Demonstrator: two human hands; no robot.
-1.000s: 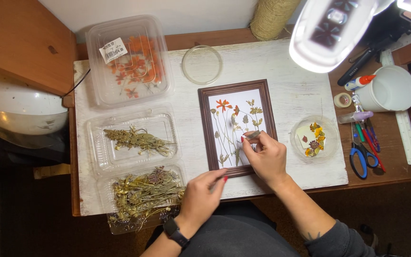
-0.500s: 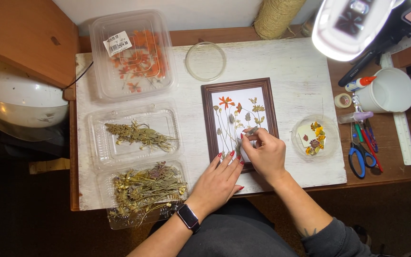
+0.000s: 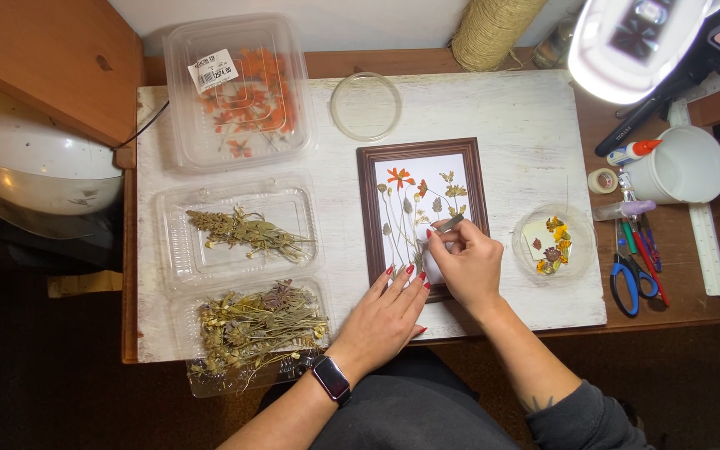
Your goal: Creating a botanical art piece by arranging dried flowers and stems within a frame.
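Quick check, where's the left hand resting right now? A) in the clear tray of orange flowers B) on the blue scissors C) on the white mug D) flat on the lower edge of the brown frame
D: the left hand lies flat, fingers spread over the bottom edge of the brown frame, beside the right hand, which pinches tweezers over the pressed flowers.

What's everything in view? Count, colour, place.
picture frame: 1, brown, board centre, pressed flowers inside
clear trays: 3, left; one orange petals, two dried stems
round dishes: 2, clear; top centre, right of frame
white board: 1, on desk
mug: 1, white, right
scissors: 1, blue, right
twine spool: 1, tan, top
tweezers: 1, metal, over frame
left hand: flat on frame's lower edge
right hand: holding tweezers
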